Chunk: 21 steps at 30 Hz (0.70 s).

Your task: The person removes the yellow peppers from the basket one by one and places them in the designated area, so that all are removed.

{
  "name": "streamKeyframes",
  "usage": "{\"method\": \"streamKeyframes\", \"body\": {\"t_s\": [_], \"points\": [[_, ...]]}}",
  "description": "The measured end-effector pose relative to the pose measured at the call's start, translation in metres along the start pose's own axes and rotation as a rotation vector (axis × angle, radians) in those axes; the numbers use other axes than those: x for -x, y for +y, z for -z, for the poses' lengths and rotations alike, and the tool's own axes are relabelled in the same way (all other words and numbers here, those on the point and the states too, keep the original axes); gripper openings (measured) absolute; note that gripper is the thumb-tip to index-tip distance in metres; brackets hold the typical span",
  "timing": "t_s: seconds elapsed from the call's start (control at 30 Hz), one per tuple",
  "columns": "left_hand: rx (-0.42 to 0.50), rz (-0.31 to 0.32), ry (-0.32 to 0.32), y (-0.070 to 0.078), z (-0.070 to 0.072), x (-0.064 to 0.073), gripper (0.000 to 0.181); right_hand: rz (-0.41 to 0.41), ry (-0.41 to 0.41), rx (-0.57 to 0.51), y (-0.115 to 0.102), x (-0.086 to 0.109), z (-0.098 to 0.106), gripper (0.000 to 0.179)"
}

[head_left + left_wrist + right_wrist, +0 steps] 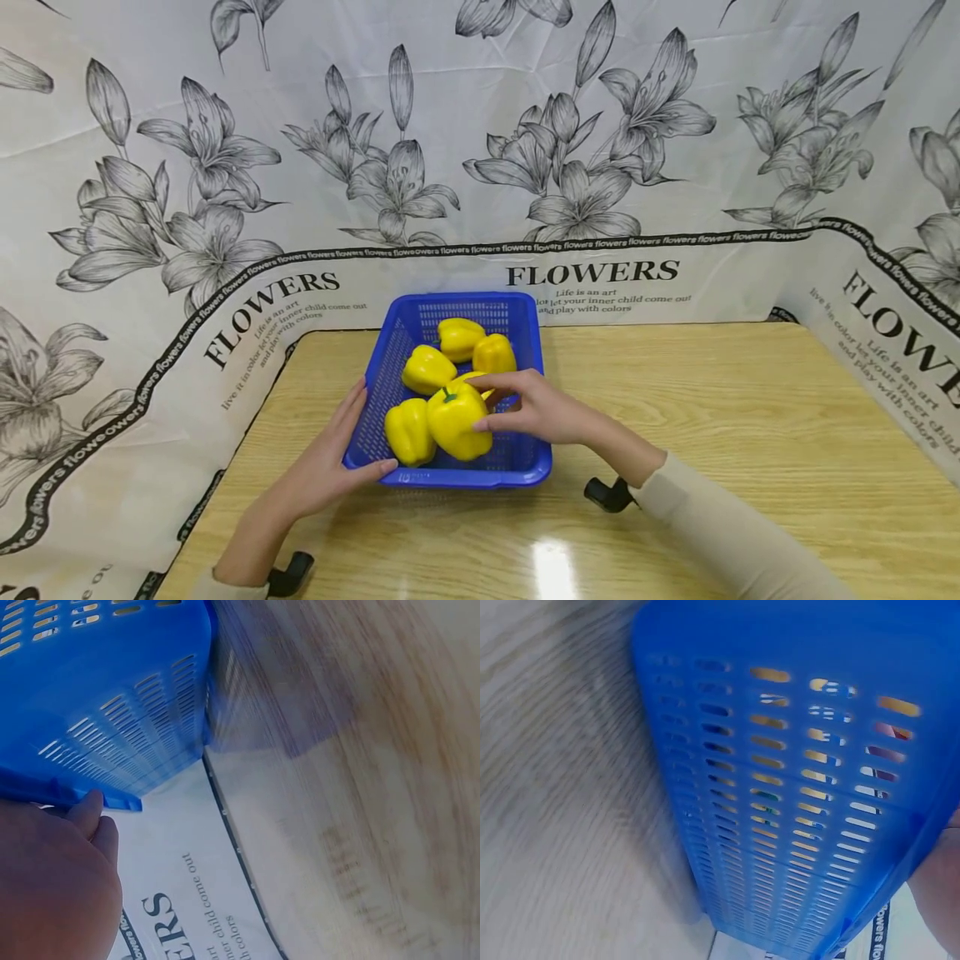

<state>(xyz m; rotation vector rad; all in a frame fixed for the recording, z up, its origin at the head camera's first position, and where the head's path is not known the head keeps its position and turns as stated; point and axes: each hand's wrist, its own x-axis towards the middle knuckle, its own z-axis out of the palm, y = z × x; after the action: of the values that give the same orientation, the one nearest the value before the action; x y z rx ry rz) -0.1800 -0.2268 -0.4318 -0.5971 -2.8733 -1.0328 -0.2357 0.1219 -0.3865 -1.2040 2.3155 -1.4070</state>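
A blue plastic basket [480,478] with slotted walls stands on the table, with several yellow bell peppers inside, among them one pepper [429,370] near the left wall. My left hand [330,454] grips its front left corner, thumb over the front rim and fingers along the left side. In the left wrist view those fingers [88,814] bend at the rim. My right hand [536,408] reaches over the right wall and holds the frontmost yellow bell pepper [459,427] between thumb and fingers, its green stem facing up. The right wrist view shows mostly the basket's outer wall [780,772].
The wooden table [712,417] extends to the right and in front of the basket. A white cloth [420,183] printed with flowers hangs behind and along both sides. Black fittings [609,495] show at both wrists.
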Motion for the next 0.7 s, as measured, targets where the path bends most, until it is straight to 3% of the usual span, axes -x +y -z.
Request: {"method": "streamKeyframes", "body": {"t_s": [0.27,0.7], "points": [[-0.005,-0.009,-0.005,0.001,0.003,0.0,0.111,-0.112,0.062,-0.336,-0.003,0.002,0.01,0.054],[0.004,0.01,-0.019,0.0,0.002,-0.001,0.112,-0.195,0.127,-0.311,-0.007,0.014,0.037,0.054]]}}
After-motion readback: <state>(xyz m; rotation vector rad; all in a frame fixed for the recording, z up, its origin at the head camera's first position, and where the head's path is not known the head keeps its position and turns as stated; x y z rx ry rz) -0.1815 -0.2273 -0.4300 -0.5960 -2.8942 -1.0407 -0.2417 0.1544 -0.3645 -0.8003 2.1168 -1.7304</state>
